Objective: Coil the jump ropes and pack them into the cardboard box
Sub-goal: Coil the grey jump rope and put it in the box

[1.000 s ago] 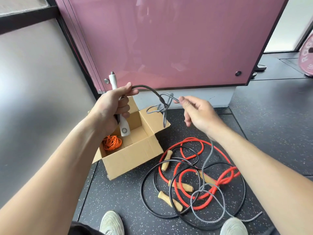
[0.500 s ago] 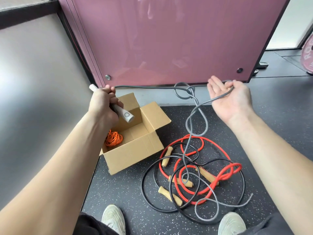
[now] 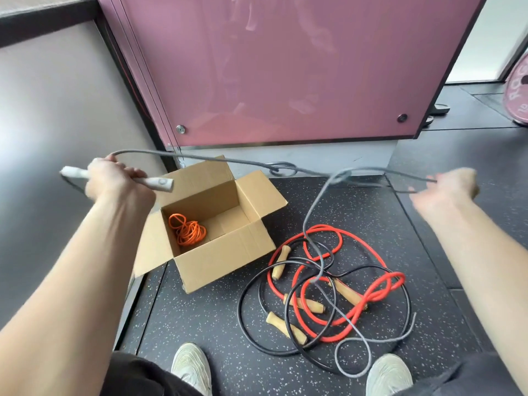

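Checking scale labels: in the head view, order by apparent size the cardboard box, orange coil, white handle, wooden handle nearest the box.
1. cardboard box
2-3. white handle and orange coil, unranked: handle longer, thinner, nearer the camera, partly inside the left hand
4. wooden handle

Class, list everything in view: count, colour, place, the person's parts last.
cardboard box: one, tan, open on floor
orange rope: one, coiled inside box
grey rope: one, knotted, stretched above box
white handle: one, left of box
red rope: one, loose on floor
black rope: one, tangled with red
wooden handles: four, tan, in that tangle
panel: one, pink, behind box
shoes: two, pale, bottom edge
left hand: one, grips white handle
right hand: one, blurred, at grey rope
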Demonstrator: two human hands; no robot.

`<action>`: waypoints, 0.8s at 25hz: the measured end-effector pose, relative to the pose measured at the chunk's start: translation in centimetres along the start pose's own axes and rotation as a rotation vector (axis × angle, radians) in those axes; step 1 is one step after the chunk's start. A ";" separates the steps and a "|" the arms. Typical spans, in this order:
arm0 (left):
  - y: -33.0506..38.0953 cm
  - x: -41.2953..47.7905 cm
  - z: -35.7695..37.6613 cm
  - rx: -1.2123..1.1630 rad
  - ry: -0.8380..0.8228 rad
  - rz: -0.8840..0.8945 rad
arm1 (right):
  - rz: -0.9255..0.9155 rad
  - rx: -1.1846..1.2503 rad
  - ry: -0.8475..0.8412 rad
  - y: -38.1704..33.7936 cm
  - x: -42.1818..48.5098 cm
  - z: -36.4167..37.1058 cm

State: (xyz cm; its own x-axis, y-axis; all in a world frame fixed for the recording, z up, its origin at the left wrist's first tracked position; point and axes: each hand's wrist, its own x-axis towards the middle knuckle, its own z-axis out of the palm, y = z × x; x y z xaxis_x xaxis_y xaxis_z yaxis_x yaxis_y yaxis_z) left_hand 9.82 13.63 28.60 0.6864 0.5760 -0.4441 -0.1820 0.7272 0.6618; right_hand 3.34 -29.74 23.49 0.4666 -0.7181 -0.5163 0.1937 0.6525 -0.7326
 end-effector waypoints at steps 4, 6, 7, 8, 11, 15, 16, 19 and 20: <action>-1.4 -1.1 -0.2 0.170 -0.177 -0.041 | 0.029 -0.644 -0.217 1.4 -1.2 0.2; -3.2 -3.1 0.5 0.312 -0.375 -0.162 | 0.066 -1.179 -0.379 3.7 -3.5 0.6; -3.9 -4.2 0.7 0.405 -0.473 -0.245 | 0.029 -1.445 -0.449 4.8 -4.4 0.7; -4.6 -5.2 0.8 0.509 -0.559 -0.320 | -0.079 -1.649 -0.496 5.7 -5.3 0.9; -6.7 -7.4 0.6 0.746 -0.744 -0.464 | -0.526 -1.532 -0.867 8.3 -8.6 2.6; -7.5 -9.0 0.3 0.811 -0.836 -0.626 | -0.712 -1.425 -1.267 11.0 -12.3 3.3; -7.5 -9.4 0.2 0.845 -0.851 -0.653 | -0.727 -1.400 -1.249 11.4 -12.1 3.2; -7.5 -10.3 -0.3 0.996 -0.860 -0.637 | -0.947 -1.179 -1.140 11.1 -11.4 2.9; -7.6 -10.5 -0.4 1.077 -0.862 -0.576 | -1.101 -1.107 -1.094 10.9 -11.2 3.0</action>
State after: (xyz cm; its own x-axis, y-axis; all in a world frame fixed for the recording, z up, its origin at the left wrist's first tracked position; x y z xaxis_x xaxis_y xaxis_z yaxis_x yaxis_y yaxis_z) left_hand 3.75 2.21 27.98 0.7455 -0.3577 -0.5625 0.5807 -0.0658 0.8115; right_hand 2.83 -13.91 22.62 0.8878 0.0871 0.4518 0.3896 -0.6648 -0.6374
